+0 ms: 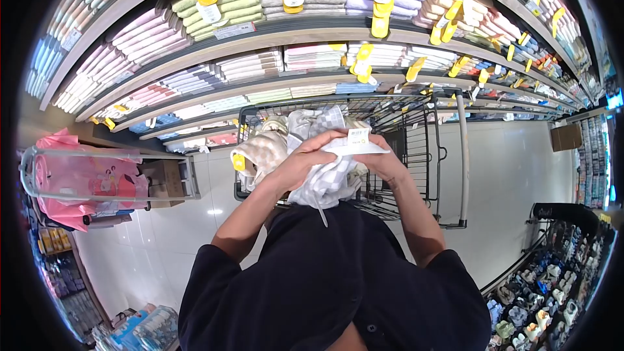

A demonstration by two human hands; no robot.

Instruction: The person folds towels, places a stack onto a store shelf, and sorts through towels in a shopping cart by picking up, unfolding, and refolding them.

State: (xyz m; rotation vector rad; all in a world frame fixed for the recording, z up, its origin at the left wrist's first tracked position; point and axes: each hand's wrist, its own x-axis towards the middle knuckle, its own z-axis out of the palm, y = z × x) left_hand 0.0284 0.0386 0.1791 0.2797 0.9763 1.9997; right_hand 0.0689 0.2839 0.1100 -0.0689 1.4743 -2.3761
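A grey-and-white checked towel [322,185] hangs bunched over the near side of the shopping cart [426,156], close to my body. My left hand [309,154] is closed on its upper edge. On the other side, my right hand [385,163] pinches a white edge that spans between both hands. A white label [358,136] with barcode-like print stands up between the hands. Beside my left hand, a beige checked towel [266,149] with a yellow tag [238,162] lies in the cart. More pale cloth is heaped behind my hands, partly hidden by them.
Shelves of folded towels [302,0] with yellow tags run along the front. To the left stands a metal-framed trolley [188,179] with pink bags [91,172] and a cardboard box [162,182]. A shoe rack [539,292] is at lower right, wrapped packs [146,331] at lower left.
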